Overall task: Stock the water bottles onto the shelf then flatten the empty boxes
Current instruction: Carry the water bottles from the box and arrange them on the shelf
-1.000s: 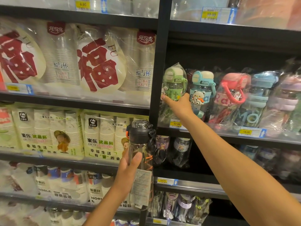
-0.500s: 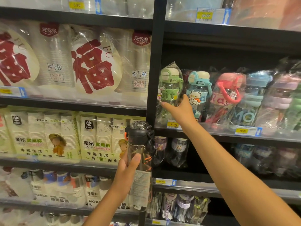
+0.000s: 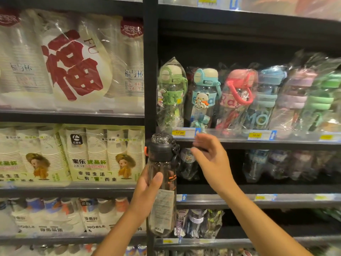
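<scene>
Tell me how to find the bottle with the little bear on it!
Find the tall black post in the middle, then look right along the shelf with the yellow 17.00 price tag. The bear bottle stands second from the post, between a green bottle and a pink bottle. Only it has a white bear on its blue band.

Right of the post [image 3: 150, 80], front row of the shelf [image 3: 230, 143]: six wrapped bottles [image 3: 238, 97]; three yellow tags [image 3: 180, 133] on its rail. Before the post: one black-capped bottle [image 3: 162, 170]. Two hands: left hand [image 3: 147, 189], right hand [image 3: 212, 161].
</scene>
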Demonstrator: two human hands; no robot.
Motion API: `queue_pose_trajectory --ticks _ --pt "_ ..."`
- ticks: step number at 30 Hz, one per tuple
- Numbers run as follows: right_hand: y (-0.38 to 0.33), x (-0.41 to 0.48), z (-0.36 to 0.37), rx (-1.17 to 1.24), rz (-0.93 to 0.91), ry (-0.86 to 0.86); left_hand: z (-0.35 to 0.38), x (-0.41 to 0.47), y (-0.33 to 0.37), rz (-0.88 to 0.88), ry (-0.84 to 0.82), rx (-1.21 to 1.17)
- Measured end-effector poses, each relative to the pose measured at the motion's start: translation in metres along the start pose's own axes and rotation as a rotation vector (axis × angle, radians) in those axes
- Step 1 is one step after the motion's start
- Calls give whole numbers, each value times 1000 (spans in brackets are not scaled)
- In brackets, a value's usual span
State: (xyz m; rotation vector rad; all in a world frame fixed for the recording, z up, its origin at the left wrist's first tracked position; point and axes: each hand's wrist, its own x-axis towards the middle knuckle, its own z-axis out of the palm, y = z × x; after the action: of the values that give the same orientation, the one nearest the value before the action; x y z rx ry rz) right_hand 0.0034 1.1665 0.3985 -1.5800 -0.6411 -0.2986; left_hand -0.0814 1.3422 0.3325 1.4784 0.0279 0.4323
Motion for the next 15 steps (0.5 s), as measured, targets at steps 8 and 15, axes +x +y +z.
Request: queue_pose_trajectory --ticks 8,15 --pt "55 -86 -75 -124 243 -183 78 9 -30 46 -123 51" --pt "74 -130 -181 -250 350 -111 214 2 -60 38 -284 33"
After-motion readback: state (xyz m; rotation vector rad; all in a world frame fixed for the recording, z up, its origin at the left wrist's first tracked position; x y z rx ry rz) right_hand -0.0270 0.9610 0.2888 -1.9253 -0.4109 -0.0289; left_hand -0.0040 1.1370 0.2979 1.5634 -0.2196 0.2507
